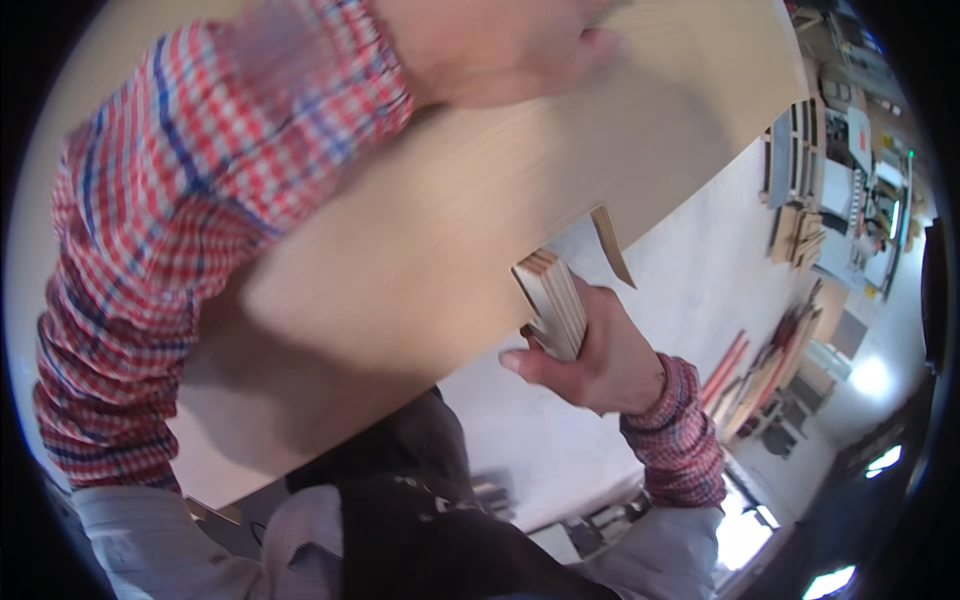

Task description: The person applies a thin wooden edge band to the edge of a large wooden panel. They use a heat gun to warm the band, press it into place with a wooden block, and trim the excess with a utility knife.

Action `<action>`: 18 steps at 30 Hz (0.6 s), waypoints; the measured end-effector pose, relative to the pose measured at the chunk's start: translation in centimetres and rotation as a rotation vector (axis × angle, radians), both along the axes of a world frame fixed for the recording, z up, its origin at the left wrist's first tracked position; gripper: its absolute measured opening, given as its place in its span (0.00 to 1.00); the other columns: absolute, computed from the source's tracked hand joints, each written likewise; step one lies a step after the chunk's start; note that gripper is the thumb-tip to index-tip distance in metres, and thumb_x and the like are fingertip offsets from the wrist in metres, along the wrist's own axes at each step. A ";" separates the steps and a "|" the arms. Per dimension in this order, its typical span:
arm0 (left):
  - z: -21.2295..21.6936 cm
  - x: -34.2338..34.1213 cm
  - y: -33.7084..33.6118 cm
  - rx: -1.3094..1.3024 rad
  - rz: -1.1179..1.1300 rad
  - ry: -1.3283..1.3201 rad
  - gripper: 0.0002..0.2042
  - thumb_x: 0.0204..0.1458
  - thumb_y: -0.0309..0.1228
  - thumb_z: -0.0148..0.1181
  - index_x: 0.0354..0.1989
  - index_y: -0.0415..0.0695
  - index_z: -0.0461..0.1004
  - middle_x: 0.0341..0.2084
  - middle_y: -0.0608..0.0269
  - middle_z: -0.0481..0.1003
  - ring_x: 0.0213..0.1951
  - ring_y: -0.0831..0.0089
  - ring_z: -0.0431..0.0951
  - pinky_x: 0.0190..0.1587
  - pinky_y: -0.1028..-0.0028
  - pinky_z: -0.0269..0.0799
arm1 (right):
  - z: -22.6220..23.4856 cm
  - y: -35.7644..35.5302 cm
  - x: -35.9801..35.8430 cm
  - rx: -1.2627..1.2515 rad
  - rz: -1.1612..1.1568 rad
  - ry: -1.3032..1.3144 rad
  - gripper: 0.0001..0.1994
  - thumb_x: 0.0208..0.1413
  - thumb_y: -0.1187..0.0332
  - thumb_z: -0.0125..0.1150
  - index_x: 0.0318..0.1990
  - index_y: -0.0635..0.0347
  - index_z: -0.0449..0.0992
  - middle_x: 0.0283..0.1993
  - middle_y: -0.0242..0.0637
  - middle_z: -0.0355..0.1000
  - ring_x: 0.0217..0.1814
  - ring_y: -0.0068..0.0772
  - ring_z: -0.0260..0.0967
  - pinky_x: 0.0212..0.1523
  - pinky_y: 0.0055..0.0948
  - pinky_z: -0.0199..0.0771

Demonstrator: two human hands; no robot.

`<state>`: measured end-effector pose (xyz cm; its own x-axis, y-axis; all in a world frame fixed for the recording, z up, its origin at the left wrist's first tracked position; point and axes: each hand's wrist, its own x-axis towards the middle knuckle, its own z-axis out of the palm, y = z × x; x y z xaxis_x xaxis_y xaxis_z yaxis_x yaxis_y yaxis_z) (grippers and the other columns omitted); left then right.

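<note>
While the right hand (590, 350) grips a small stack of thin plywood pieces (552, 303), edges showing pale layered stripes, the stack sits pressed against the near edge of a large pale wood panel (440, 250). Fingers closed round the stack, thumb underneath, pointing left. Panel fills the middle of the view, tilted, running from lower left to upper right; surface blurred. A thin wood strip (612, 244) juts down from the panel's edge just beside the stack.

Left hand (500, 45) lies on top of the panel near the upper edge, blurred and partly cut off by the frame; cannot tell whether it is grasping or flat. Red, white and blue checked sleeve (200, 200) crosses the panel's left part. A like cuff on the right wrist.

Below: dark apron (430, 530) over a light shirt. Grey floor (690, 270) to the right. Lengths of timber, some reddish (760, 375), lie on the floor at right. Machines and shelving (840, 190) at far right, small and bent by the lens; no labels or signs legible there.
</note>
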<state>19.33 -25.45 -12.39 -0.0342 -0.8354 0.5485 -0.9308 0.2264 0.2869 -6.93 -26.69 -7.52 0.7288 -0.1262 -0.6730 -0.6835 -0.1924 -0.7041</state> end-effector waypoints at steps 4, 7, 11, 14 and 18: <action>0.7 0.3 0.9 0.129 -0.018 -0.083 0.27 0.59 0.37 0.54 0.62 0.28 0.63 0.48 0.41 0.70 0.53 0.50 0.71 0.57 0.58 0.71 | -1.1 0.8 -0.6 -0.011 0.012 -0.058 0.30 0.52 0.61 0.70 0.59 0.64 0.65 0.34 0.52 0.75 0.37 0.63 0.76 0.40 0.46 0.76; 0.7 -0.1 1.5 0.161 -0.061 -0.034 0.29 0.61 0.39 0.53 0.63 0.27 0.62 0.50 0.36 0.68 0.55 0.47 0.70 0.59 0.57 0.70 | -1.1 1.2 -0.9 -0.020 0.011 -0.086 0.26 0.50 0.62 0.69 0.52 0.65 0.67 0.32 0.56 0.75 0.38 0.64 0.75 0.40 0.47 0.76; 0.9 -0.2 1.9 0.209 0.001 -0.192 0.33 0.62 0.41 0.54 0.66 0.23 0.59 0.57 0.30 0.65 0.59 0.41 0.68 0.64 0.57 0.65 | -3.2 1.1 -0.5 0.058 0.007 -0.194 0.21 0.49 0.65 0.66 0.48 0.66 0.70 0.31 0.58 0.75 0.37 0.64 0.76 0.40 0.48 0.76; 1.1 -0.5 1.6 0.242 0.019 -0.198 0.34 0.61 0.40 0.55 0.66 0.23 0.58 0.57 0.28 0.64 0.59 0.40 0.68 0.65 0.56 0.65 | -3.2 1.0 -1.1 0.017 -0.012 -0.136 0.23 0.48 0.70 0.66 0.53 0.65 0.71 0.40 0.56 0.76 0.45 0.61 0.76 0.46 0.44 0.76; 1.3 -0.8 1.2 0.259 0.090 -0.176 0.34 0.61 0.39 0.55 0.67 0.22 0.57 0.58 0.27 0.64 0.59 0.39 0.68 0.64 0.56 0.65 | -3.6 1.0 -0.7 -0.044 -0.005 -0.205 0.23 0.47 0.72 0.64 0.53 0.65 0.70 0.38 0.55 0.76 0.42 0.62 0.76 0.43 0.45 0.77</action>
<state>18.48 -24.25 -11.10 -0.0292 -0.9505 0.3092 -0.9843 0.0812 0.1568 -7.67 -25.66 -11.12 0.8494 -0.1561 -0.5041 -0.5275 -0.2231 -0.8197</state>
